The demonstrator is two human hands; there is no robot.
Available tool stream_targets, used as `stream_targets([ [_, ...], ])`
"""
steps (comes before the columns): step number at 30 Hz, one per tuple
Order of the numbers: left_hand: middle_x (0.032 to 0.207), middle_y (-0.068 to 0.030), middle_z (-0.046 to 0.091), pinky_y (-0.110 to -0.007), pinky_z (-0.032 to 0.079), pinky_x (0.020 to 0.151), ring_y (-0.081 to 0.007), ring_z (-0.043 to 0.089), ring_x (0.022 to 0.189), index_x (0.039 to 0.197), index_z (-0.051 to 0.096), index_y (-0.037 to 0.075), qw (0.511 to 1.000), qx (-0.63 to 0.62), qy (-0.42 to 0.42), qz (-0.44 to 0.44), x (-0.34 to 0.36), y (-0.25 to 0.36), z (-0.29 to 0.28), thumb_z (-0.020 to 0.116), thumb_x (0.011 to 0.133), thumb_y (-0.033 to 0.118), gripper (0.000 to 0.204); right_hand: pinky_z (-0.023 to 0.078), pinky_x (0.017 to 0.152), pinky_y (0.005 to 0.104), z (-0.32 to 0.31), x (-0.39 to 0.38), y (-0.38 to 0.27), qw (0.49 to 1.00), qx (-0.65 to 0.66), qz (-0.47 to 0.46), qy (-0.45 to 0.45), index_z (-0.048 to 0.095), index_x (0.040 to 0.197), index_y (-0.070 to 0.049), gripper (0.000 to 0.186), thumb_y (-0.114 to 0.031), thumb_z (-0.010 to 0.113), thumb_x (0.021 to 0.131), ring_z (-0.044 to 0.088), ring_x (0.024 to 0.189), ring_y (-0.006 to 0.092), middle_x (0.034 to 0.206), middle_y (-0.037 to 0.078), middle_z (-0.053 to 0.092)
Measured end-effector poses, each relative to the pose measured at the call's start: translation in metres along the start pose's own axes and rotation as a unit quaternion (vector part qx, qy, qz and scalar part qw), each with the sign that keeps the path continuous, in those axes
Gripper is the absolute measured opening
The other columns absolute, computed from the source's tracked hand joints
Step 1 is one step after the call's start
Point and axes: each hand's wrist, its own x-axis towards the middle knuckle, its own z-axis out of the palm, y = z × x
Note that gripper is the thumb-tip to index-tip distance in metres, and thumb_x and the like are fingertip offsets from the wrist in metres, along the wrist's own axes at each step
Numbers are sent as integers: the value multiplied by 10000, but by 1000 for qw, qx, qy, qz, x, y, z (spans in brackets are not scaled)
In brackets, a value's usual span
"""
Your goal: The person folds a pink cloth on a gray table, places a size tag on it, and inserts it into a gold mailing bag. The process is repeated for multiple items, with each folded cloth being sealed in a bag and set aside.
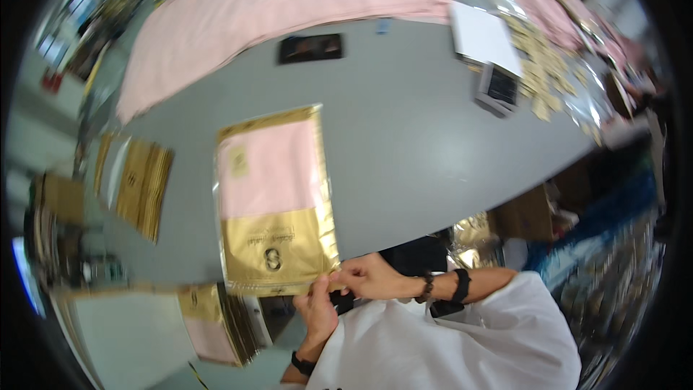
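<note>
A flat gold and clear package (273,202) with folded pink cloth inside lies on the grey table (419,144). My left hand (317,310) and my right hand (368,276) both pinch its near bottom corner at the table's edge. The right wrist carries a dark bead bracelet and a black band; the left wrist has a black band too. White sleeves cover my lower body view.
A stack of gold bags (144,184) lies to the left, more packed bags (213,321) sit below the table edge. Pink cloth (274,7) is piled at the back. White paper (484,36), a dark tray (310,48) and small gold tags (541,72) lie far right.
</note>
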Motion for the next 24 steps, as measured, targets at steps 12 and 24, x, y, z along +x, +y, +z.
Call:
stream_targets([
  [12, 1004, -66, 740, -296, 547, 747, -148, 684, 831, 1110, 723, -15, 990, -90, 70, 79, 18, 36, -51, 703, 979, 95, 172, 605, 555, 286, -37, -17, -37, 997, -54, 0, 52, 639, 720, 23, 355, -158, 689, 1021, 668, 524, 116, 626, 38, 648],
  [24, 1036, -148, 738, -317, 576, 822, -181, 696, 886, 1165, 706, -66, 963, -136, -195, -124, 22, 5, -35, 639, 1052, 317, 404, 536, 1007, 359, -50, 23, -46, 967, 181, -87, 156, 475, 1453, 10, 471, -146, 636, 1038, 636, 1198, 206, 1349, 115, 625],
])
